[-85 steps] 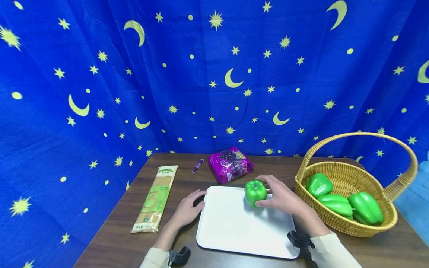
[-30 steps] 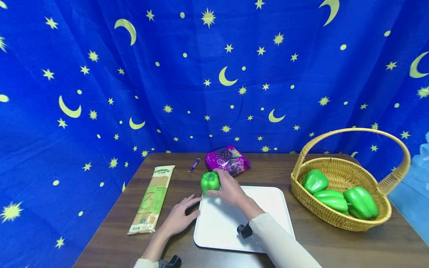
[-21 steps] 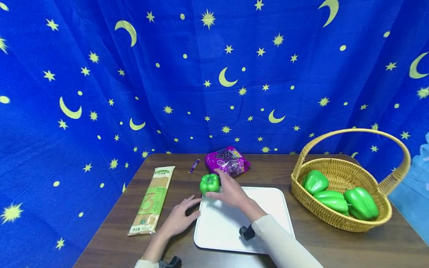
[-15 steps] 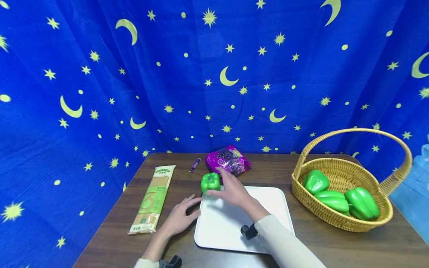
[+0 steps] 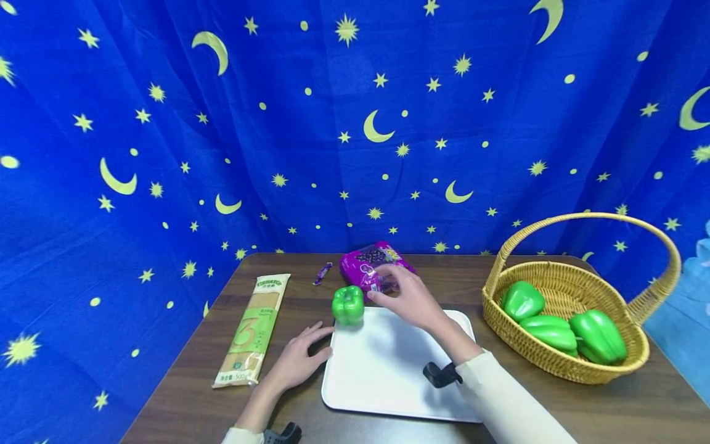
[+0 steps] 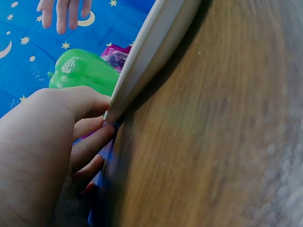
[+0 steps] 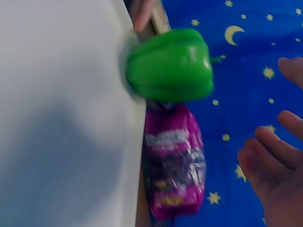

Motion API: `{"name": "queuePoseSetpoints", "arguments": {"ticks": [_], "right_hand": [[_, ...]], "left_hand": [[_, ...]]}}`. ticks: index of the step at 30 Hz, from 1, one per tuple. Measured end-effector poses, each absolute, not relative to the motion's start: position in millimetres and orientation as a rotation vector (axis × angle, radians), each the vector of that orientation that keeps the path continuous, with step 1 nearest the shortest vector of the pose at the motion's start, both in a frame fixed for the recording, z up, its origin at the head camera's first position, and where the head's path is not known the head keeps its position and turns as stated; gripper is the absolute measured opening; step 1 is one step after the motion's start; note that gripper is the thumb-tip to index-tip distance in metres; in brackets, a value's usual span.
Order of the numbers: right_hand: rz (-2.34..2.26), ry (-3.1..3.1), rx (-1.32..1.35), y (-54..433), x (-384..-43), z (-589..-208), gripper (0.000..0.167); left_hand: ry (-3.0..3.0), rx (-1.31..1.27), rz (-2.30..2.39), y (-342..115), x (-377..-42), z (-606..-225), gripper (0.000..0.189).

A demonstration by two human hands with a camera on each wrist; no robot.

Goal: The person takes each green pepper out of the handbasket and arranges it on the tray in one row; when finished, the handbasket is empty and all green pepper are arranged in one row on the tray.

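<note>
A green bell pepper [image 5: 348, 305] stands upright on the far left corner of the white tray [image 5: 399, 364]. My right hand [image 5: 407, 296] hovers over the tray's far side, right of the pepper and apart from it; its fingers are spread and hold nothing. In the right wrist view a gap lies between that hand [image 7: 279, 165] and the pepper [image 7: 170, 66]. My left hand [image 5: 299, 357] rests at the tray's left edge. Seen from the left wrist, its fingertips touch the tray rim [image 6: 137, 61].
A wicker basket [image 5: 554, 364] with three green bell peppers stands at the right. Behind the tray lies a purple candy bag [image 5: 360, 268], with a single wrapped candy [image 5: 322, 274] to its left. A noodle packet [image 5: 252, 333] lies at the left. A blue curtain [image 5: 355, 154] hangs behind the table.
My right hand carried the bell pepper left across the tray to its far left corner, let go of it, and has moved up and right. My left hand stays at the tray edge.
</note>
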State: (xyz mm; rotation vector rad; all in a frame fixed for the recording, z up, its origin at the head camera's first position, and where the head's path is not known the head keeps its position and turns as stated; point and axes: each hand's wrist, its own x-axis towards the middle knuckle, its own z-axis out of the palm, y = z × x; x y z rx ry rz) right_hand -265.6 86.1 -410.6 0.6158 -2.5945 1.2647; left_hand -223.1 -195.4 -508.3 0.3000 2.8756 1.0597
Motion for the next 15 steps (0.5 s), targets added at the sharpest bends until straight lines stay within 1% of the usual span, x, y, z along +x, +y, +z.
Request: {"name": "queuePoseSetpoints", "arguments": {"ticks": [3,9,15], "right_hand": [[1.240,-2.587,0.623,100.7,-265.1,-405.4,0.049],[1.193,-2.575,0.663,129.1,-261.9,-396.7,0.043],[1.156,-2.588,0.641,156.3,-253.1,-391.8,0.037]], "left_hand": [[2.878,0.313,1.061,-195.1,-223.8,-509.4,0.044],[2.877,0.326,1.066,-194.9,-223.6,-509.1,0.044],[2.883,0.338,1.053,-196.2,-223.9,-511.0,0.045]]}}
